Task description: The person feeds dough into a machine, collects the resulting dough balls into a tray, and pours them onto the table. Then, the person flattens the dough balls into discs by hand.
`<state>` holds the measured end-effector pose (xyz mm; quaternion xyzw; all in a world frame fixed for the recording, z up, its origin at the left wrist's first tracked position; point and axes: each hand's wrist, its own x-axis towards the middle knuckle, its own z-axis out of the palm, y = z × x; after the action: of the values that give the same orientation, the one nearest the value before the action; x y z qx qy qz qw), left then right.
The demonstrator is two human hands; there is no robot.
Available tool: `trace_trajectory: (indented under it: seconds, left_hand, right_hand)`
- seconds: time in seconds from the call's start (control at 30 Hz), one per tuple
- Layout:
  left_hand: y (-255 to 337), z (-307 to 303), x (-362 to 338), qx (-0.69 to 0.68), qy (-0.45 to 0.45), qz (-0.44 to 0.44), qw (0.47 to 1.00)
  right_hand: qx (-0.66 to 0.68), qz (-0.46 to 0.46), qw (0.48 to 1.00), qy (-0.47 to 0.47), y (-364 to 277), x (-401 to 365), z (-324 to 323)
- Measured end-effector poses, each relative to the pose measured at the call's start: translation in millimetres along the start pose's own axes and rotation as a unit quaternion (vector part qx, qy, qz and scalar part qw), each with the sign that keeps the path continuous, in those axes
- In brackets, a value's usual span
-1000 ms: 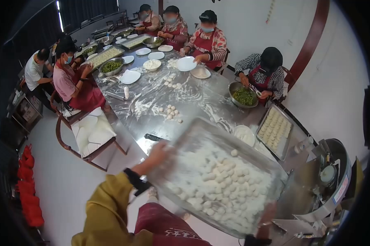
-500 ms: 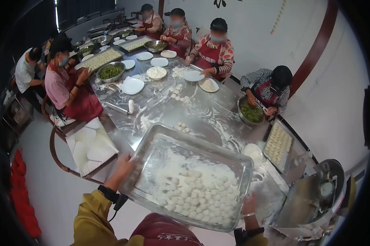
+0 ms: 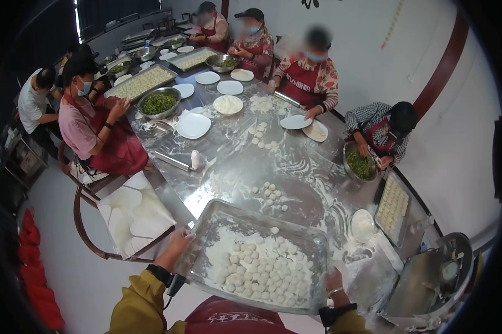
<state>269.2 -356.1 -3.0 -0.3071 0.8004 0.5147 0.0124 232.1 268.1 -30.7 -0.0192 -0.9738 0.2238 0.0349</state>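
My left hand (image 3: 178, 245) is closed on the left rim of a large metal tray (image 3: 216, 218). On the opposite side, my right hand (image 3: 334, 279) grips the right rim, its fingers partly hidden by the tray edge. Small floured dough balls (image 3: 265, 273) lie heaped in loose flour across the tray's near and middle part. The tray is held in front of my body, overlapping the near edge of the steel table (image 3: 234, 161). Just beyond it, several dough pieces (image 3: 270, 192) rest on the floured tabletop.
A rolling pin (image 3: 173, 161) lies at the left, near a white plate (image 3: 193, 126). Bowls of green filling (image 3: 159, 104) and co-workers line the table. At right are a tray of dumplings (image 3: 392, 206) and a metal machine (image 3: 423, 284). A chair (image 3: 134, 214) stands left.
The view has shifted, so the table appears farther right and lower. The tray's far edge sits lower in view, and the dough balls have shifted within it. Both hands still hold the tray.
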Motion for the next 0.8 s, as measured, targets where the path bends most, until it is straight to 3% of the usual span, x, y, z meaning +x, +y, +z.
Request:
trace_trajectory:
  seconds: [0.1,0.13,0.33,0.43,0.53,0.6,0.7,0.8]
  left_hand:
    - [5.4,6.7,17.4,0.016,-0.006,-0.027,0.999]
    - [10.2,10.3,24.2,0.021,0.001,-0.034,0.999]
    - [29.5,16.5,76.7,0.052,-0.034,-0.098,0.993]
    - [37.6,24.3,106.3,0.042,-0.024,-0.083,0.995]
    - [43.0,35.8,153.7,0.072,0.008,-0.056,0.996]
    - [72.4,39.6,188.9,0.076,0.016,-0.037,0.996]
    - [52.8,61.2,279.8,0.025,0.034,-0.027,0.999]
    - [113.4,62.6,297.7,0.103,0.063,0.021,0.992]
  right_hand:
    - [0.084,0.056,0.990,-0.101,-40.2,22.6,-22.0]
    - [0.103,0.098,0.980,-0.139,-23.7,30.0,-11.5]
    - [0.047,0.094,0.972,-0.208,-32.0,84.9,16.1]
    - [0.037,0.025,0.985,-0.164,-46.7,118.6,23.8]
    - [0.007,0.068,0.984,-0.163,-63.0,191.3,44.3]
    - [0.026,0.040,0.995,-0.083,-71.1,241.2,64.3]
    - [-0.015,0.060,0.990,-0.129,-97.4,319.9,71.9]
    - [-0.010,0.110,0.991,-0.069,-116.1,348.1,81.5]
